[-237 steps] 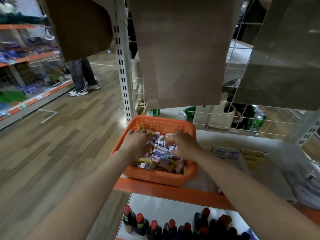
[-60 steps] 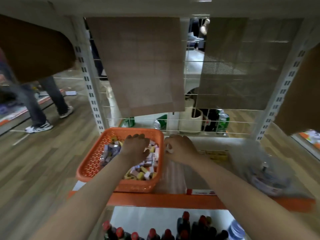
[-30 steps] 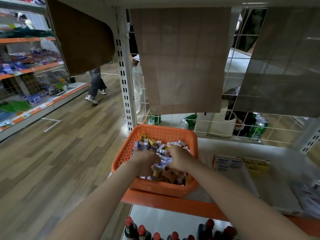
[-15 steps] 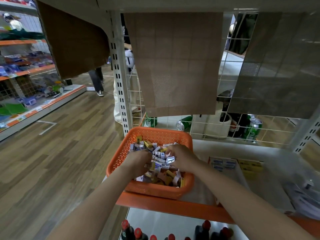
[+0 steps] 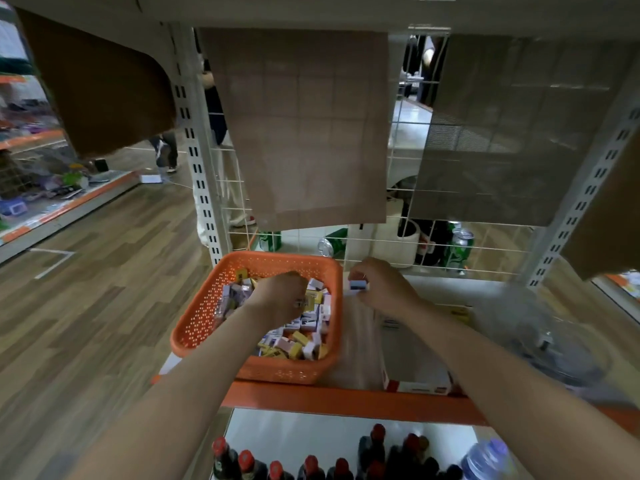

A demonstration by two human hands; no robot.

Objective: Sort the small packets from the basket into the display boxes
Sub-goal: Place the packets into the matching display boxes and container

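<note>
Head camera looks down on an orange basket (image 5: pixel 194 327) standing on a white shelf board (image 5: pixel 450 289), its front wall just behind the shelf's orange edge (image 5: pixel 346 398). Loose small packets (image 5: pixel 301 337), yellow, purple and white, are heaped toward its three-o'clock side. The left hand (image 5: pixel 277 292) reaches down into the heap. Its fingers are bent under the back of the hand and hidden, so I cannot tell whether they hold anything. The right hand (image 5: pixel 381 289) is just outside the basket's rim at three o'clock, above the shelf, thumb and fingertips pinching a single white-and-blue packet (image 5: pixel 357 285). Under that forearm, at four o'clock from the basket, a display box (image 5: pixel 415 370) with a red-and-white front is smeared by blur, and its contents cannot be made out. Farther toward three o'clock lies a crumpled clear plastic bag (image 5: pixel 554 337), with what is inside unreadable. Brown paper sheets (image 5: pixel 304 133) hang at twelve o'clock over a white wire grid (image 5: pixel 398 237), hiding most of what is behind. Green cans (image 5: pixel 460 244) show below them. At six o'clock, dark bottles (image 5: pixel 311 464) with red caps are cut off by the frame edge. Wood-look flooring (image 5: pixel 86 289) spreads at nine o'clock toward another orange-edged shelf unit (image 5: pixel 62 206). A person's legs (image 5: pixel 166 150) stand at ten o'clock.
</note>
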